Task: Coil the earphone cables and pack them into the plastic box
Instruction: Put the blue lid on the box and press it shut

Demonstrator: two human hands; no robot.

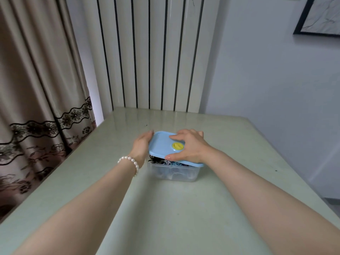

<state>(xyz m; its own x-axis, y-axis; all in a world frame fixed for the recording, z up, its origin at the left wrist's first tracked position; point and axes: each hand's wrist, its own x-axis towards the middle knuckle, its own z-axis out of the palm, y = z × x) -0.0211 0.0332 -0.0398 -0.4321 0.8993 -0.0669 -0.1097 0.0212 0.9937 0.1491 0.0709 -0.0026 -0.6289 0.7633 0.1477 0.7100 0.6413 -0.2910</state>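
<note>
1. Two bare hands at the centre of the head view, both on a clear plastic box (173, 172) standing on a pale green table (165, 208).
2. Left hand (141, 146), left of centre, pressed flat against the box's left side, fingers straight along the edge of the light blue lid (163, 144); pearl bracelet (129, 161) on the wrist.
3. Right hand (189, 146), just right of centre, spread over the lid, thumb hooked at the near edge, fingers curled over the far edge, gripping it.
4. Lid tilted, near edge lifted off the box rim; yellow round knob (177, 146) on top, beside the right palm.
5. Coiled earphone cables (165, 161), dark and pale, visible inside the box under the raised lid edge.
6. Upper left: beige curtain (36, 89) with dark lace trim. Upper centre: striped white panel (147, 52). Upper right: framed picture (320, 15) on the wall.
</note>
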